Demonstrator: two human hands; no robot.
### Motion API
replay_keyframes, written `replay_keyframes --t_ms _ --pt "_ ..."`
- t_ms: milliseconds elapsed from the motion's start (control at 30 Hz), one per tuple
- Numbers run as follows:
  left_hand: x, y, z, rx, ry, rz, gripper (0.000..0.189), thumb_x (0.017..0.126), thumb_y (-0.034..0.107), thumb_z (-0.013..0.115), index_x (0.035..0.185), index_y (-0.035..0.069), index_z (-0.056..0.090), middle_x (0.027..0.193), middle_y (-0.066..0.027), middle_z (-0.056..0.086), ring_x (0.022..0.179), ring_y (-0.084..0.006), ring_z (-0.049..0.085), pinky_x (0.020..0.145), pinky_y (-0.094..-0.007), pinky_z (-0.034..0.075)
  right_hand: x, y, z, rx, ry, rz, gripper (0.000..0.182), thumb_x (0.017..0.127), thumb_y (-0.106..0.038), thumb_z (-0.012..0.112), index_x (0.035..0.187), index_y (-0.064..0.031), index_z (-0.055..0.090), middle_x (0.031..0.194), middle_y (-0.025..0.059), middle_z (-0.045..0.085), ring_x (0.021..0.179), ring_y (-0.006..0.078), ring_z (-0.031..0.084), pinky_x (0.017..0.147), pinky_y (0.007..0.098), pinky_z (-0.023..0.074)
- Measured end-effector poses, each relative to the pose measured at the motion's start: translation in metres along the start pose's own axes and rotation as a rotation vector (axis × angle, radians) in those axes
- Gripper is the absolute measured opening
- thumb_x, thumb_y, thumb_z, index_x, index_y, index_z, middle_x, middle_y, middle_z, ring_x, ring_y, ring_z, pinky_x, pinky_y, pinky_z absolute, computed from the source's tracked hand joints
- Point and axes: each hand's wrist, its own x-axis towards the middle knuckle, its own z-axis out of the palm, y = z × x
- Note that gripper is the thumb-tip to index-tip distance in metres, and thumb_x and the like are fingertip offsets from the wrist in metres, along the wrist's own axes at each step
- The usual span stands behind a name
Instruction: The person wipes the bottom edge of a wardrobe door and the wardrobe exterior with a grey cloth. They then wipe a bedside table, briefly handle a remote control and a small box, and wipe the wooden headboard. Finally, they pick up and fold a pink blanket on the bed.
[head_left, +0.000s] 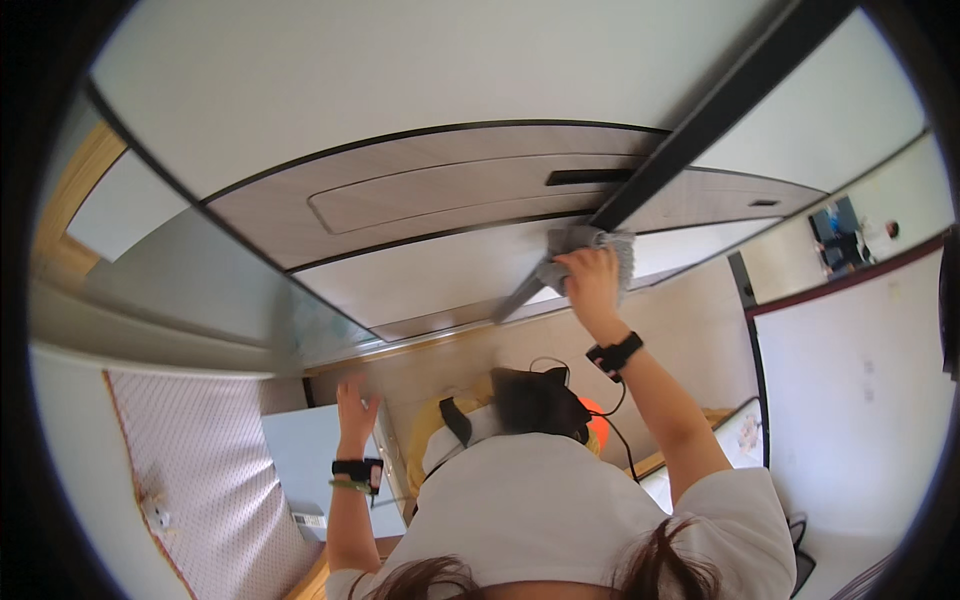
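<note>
A folded grey cloth (621, 271) is in my right hand (594, 283), pressed against a long dark vertical edge strip (686, 146) on a sliding wardrobe door. The strip continues below the cloth towards the floor. Behind it lies the door panel (420, 187), white with a wood-grain band and thin black trim lines. My left hand (356, 409) hangs low at my left side with its fingers apart, holding nothing. Each wrist wears a black strap with a small device; a cable runs from the right one.
Left of the wardrobe hangs a patterned curtain (202, 465), beside a pale blue-grey flat surface (300, 442). A black pouch (529, 401) with cables sits at my waist. On the right are a white door (840, 382) and, farther off, a person (877, 238).
</note>
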Motion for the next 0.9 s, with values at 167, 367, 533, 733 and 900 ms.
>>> replay_keyframes --t_ms 167,367,533,733,900 --pt "0.095 0.044 -0.086 -0.045 0.386 0.079 0.047 0.082 0.016 0.065 0.123 0.0 0.048 0.112 -0.019 0.053 0.104 -0.0362 0.052 0.088 -0.0396 0.044 0.034 -0.032 -0.072 0.388 0.309 0.024 0.053 0.063 0.009 0.045 0.112 -0.0049 0.06 0.114 0.0144 0.053 0.113 0.034 0.046 0.099 0.0438 0.0335" --pt "0.158 0.082 -0.138 -0.114 0.743 0.132 0.037 0.083 0.014 0.067 0.113 -0.001 0.053 0.107 -0.0173 0.057 0.095 -0.0273 0.059 0.079 -0.0353 0.048 0.096 -0.064 -0.101 0.283 0.845 0.006 0.048 0.071 0.009 0.046 0.116 -0.0037 0.061 0.126 0.0178 0.044 0.119 0.0323 0.04 0.101 0.0403 0.0306" --pt "0.173 0.089 -0.139 -0.224 0.756 0.082 0.027 0.079 0.014 0.069 0.096 -0.001 0.054 0.086 -0.0146 0.062 0.073 -0.0271 0.062 0.064 -0.0358 0.049 0.123 -0.081 -0.056 0.231 0.594 -0.021 0.049 0.071 0.005 0.056 0.114 -0.0146 0.063 0.115 0.0174 0.047 0.107 0.0298 0.042 0.09 0.0408 0.0344" --pt "0.179 0.091 -0.145 -0.22 0.682 0.034 0.019 0.081 0.011 0.067 0.09 0.001 0.054 0.083 -0.0125 0.063 0.065 -0.0254 0.062 0.061 -0.0345 0.049 0.111 -0.117 -0.009 0.193 0.216 -0.428 0.045 0.061 -0.001 0.064 0.103 -0.0181 0.063 0.102 0.0113 0.051 0.099 0.0326 0.046 0.084 0.0458 0.0351" --pt "0.175 0.091 -0.157 -0.232 0.633 0.021 0.019 0.083 0.012 0.066 0.09 0.0 0.053 0.082 -0.0136 0.063 0.068 -0.0261 0.063 0.06 -0.0349 0.048 0.102 -0.079 -0.011 0.222 0.372 -0.177 0.031 0.062 0.0 0.062 0.092 -0.0089 0.061 0.102 0.0135 0.05 0.096 0.0338 0.045 0.08 0.0453 0.036"
